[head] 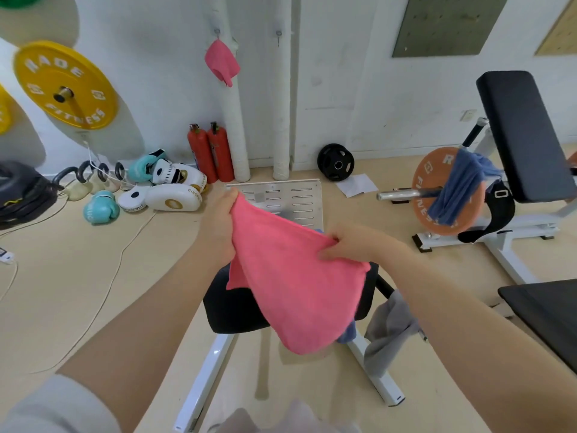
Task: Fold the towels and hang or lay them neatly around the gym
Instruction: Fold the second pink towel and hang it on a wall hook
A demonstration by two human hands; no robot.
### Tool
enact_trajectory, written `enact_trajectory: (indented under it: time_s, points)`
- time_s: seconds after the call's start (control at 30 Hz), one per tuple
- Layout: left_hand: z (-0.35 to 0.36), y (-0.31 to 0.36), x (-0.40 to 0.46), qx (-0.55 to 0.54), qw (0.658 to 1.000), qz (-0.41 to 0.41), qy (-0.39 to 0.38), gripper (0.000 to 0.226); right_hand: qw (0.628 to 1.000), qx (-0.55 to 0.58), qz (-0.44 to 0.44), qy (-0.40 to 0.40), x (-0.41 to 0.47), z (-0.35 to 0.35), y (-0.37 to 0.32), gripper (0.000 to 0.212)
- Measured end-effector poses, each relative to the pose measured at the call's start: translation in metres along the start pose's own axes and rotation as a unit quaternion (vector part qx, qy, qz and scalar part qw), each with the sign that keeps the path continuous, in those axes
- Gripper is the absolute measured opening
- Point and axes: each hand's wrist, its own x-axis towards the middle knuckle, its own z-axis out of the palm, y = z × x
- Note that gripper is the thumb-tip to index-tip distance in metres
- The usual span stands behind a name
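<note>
Pink towel [293,285], pinched at two top corners by left hand [218,226] and right hand [346,245]; uneven slack, likely crooked fold.

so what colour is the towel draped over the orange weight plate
Blue; the towel hangs over the orange plate, clearest in the head view.

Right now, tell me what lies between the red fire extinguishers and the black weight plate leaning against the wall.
In the head view, two white padded pipes stand between the fire extinguishers and the black plate.

yellow plate [66,85] — "RADE FITNESS", pad [175,200] (white) — "DINGBEN"
</note>
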Motion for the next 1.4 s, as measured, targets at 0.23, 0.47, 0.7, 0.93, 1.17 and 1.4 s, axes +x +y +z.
enact_trajectory:
  time_s: [0.23,0.47,0.7,0.93,1.17,1.4]
  points:
    - [-0.026,0.019,-0.030,0.394,0.883,0.005,-0.255,0.021,0.976,-0.118,0.034,0.181,0.022,0.018,-0.012,0.032]
    - [-0.094,0.010,0.008,0.680,0.715,0.136,-0.092,0.030,0.814,0.577,-0.064,0.016,0.003,0.023,-0.021,0.022]
    - [-0.110,0.009,0.019,0.600,0.789,0.134,0.019,0.025,0.892,0.445,0.054,0.060,0.019,0.041,-0.040,0.028]
    - [-0.110,0.016,0.010,0.558,0.813,0.116,-0.118,0.010,0.936,-0.061,0.208,0.276,0.036,0.058,-0.049,0.007]
    - [-0.093,0.020,0.015,0.309,0.948,0.063,-0.048,0.035,0.621,0.707,0.195,0.275,0.039,0.047,-0.043,0.021]
    - [-0.073,0.005,0.017,0.121,0.989,-0.033,-0.082,0.033,0.458,0.838,0.173,0.240,0.017,0.036,-0.019,0.023]
